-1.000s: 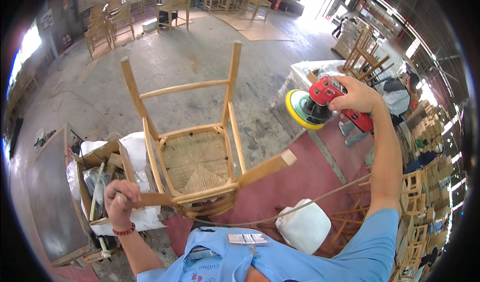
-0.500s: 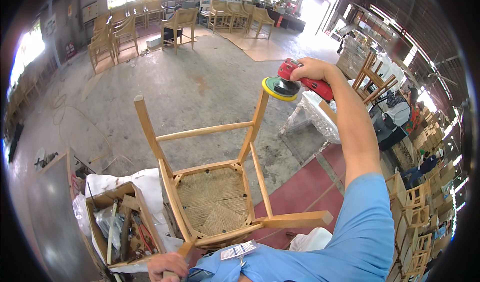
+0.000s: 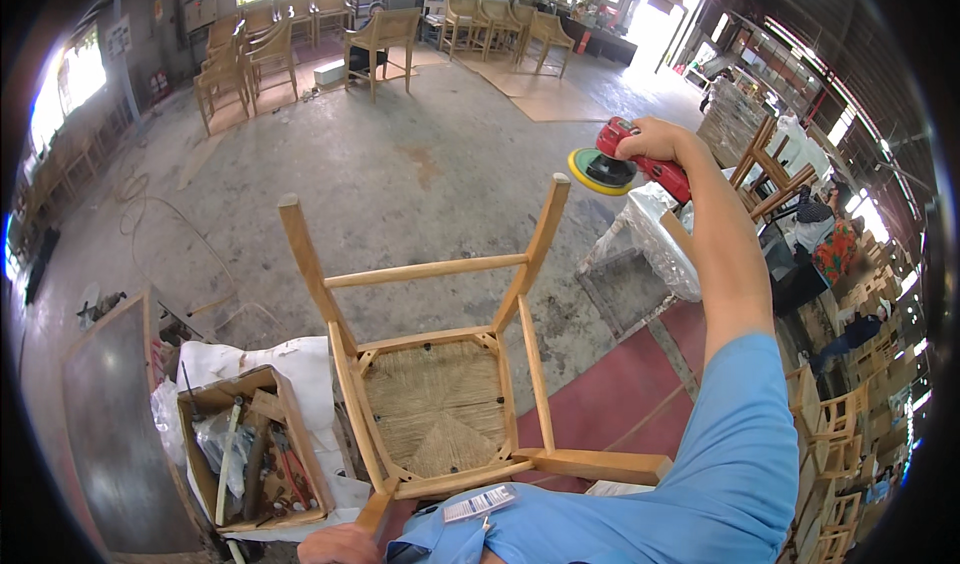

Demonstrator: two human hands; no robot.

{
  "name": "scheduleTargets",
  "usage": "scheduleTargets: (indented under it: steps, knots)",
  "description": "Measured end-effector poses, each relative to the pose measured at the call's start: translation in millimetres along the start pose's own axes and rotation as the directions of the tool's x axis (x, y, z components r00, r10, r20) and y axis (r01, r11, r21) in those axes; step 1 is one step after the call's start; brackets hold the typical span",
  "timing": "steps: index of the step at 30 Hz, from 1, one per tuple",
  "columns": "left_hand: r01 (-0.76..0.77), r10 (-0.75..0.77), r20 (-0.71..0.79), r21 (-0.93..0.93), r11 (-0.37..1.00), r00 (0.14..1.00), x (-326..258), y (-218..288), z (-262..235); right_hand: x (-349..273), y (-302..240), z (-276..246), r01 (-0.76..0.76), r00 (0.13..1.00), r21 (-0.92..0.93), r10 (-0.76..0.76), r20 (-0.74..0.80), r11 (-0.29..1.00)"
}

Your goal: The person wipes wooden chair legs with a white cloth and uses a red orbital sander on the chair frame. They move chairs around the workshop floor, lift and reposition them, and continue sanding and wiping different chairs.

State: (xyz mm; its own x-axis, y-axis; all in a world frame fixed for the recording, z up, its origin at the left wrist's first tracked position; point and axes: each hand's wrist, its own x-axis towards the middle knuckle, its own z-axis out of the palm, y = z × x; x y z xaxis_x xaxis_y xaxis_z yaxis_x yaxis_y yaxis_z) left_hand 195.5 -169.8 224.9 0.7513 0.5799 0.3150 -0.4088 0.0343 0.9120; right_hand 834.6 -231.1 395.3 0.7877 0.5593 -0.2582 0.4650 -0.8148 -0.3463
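An upturned wooden chair with a woven seat fills the space in front of me, its legs pointing up and outward. My right hand is wrapped round a red power sander. The sander's round yellow-and-green pad is apart from the chair, just right of the far right leg's tip. Low in the picture, my left hand is closed at the near left leg; its fingertips are hidden.
A tool box with pliers and plastic bags stands on white sheeting at left. Behind the sander is a plastic-wrapped piece. A hose lies on the concrete floor. Several chairs stand far back; other people are at right.
The sander in my right hand has come away from the far right leg's tip, to the right. The view has shifted slightly. My left hand stays by the near left leg.
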Motion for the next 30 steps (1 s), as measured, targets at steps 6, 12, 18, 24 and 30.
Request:
scheduleTargets:
  steps: [6, 12, 18, 24, 30]
  knots:
    - [0.004, -0.005, -0.049, -0.013, 1.000, 0.999, 3.5, 1.4, 7.1, -0.2, -12.9, 13.5, 0.200, 0.969, 0.078, -0.209, 0.132, 0.977]
    - [-0.015, 0.015, -0.074, -0.006, 1.000, 0.997, -0.7, 0.7, 8.8, -2.9, -5.8, -2.3, 0.138, 0.990, -0.062, -0.139, -0.008, 0.988]
    - [0.004, -0.003, -0.055, 0.016, 1.000, 0.998, -4.8, 7.9, 2.7, -4.7, -0.1, 10.9, 0.168, 0.979, 0.109, -0.179, 0.102, 0.980]
    - [-0.003, 0.003, -0.016, -0.018, 1.000, 1.000, -18.2, 5.0, -6.7, -22.1, -34.4, 5.3, 0.061, 0.993, -0.128, -0.073, -0.091, 0.990]
    - [-0.039, 0.041, 0.072, -0.036, 0.999, 0.997, -31.1, -5.6, -28.7, -38.7, -146.4, 37.9, 0.480, 0.870, 0.123, -0.489, 0.063, 0.869]
